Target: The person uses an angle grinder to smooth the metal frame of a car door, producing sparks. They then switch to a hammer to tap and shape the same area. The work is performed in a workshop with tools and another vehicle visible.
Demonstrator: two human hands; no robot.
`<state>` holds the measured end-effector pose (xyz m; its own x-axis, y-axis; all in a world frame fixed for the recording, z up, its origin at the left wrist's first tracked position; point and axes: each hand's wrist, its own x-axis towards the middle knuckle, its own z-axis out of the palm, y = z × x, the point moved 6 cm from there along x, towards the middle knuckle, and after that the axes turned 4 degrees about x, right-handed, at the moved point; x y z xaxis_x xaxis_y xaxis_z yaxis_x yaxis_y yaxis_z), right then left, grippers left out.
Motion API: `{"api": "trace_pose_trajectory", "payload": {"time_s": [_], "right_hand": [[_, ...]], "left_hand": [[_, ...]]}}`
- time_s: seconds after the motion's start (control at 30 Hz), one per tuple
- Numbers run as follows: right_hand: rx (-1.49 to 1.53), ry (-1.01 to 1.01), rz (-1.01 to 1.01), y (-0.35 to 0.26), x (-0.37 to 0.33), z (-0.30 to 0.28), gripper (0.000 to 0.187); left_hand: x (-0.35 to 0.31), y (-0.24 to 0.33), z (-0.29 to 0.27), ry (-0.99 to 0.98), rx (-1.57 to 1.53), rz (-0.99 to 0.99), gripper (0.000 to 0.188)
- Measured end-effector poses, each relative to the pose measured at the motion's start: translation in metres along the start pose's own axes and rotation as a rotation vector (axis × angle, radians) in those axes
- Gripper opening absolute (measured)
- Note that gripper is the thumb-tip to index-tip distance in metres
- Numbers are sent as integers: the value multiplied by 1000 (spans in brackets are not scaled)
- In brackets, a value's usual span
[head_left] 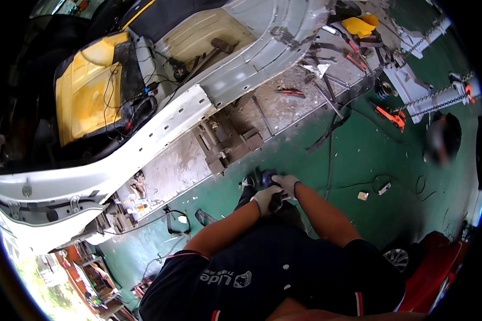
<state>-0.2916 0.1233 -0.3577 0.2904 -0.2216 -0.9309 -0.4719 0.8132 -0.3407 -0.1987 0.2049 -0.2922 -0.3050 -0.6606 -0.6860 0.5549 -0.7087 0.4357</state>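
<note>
Both my hands wear pale gloves and are close together in front of my body, above the green floor. My left hand [264,200] is closed round the dark rear part of a dark blue hand tool [269,176]. My right hand [288,185], a little farther out, grips the same tool nearer its blue end. The tool is small and partly covered by the gloves, so its exact kind cannot be made out. Beyond it stands a rusty metal clamp [225,143] under the bare sill [163,138] of a stripped car body.
Pliers [291,93], bars and other tools lie on the metal platform [179,160]. Inside the car body are a hammer [220,46] and a yellow seat part [85,96] with cables. Chains [434,103] and an orange tool [391,117] lie right; a cable [331,160] crosses the floor.
</note>
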Motion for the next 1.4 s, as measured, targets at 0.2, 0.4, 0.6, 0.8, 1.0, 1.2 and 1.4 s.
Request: {"api": "trace_pose_trajectory", "payload": {"time_s": [0.2, 0.4, 0.6, 0.8, 1.0, 1.2, 1.4], "right_hand": [[187, 18, 114, 72, 28, -63, 40], [166, 473, 384, 171, -9, -170, 19], [206, 532, 246, 151, -65, -142, 19], [177, 493, -58, 100, -96, -46, 24], [-2, 534, 88, 123, -154, -11, 24], [226, 594, 217, 199, -180, -31, 15], [495, 628, 154, 193, -175, -14, 13]], "left_hand": [[-36, -99, -174, 464, -41, 78, 51], [-139, -66, -271, 991, -378, 145, 29], [-203, -10, -494, 1488, 587, -220, 41], [-212, 62, -574, 1696, 485, -294, 56], [-150, 12, -647, 1694, 458, -378, 73], [-140, -37, -662, 1575, 489, -492, 101], [-152, -43, -609, 1402, 677, -501, 110]]}}
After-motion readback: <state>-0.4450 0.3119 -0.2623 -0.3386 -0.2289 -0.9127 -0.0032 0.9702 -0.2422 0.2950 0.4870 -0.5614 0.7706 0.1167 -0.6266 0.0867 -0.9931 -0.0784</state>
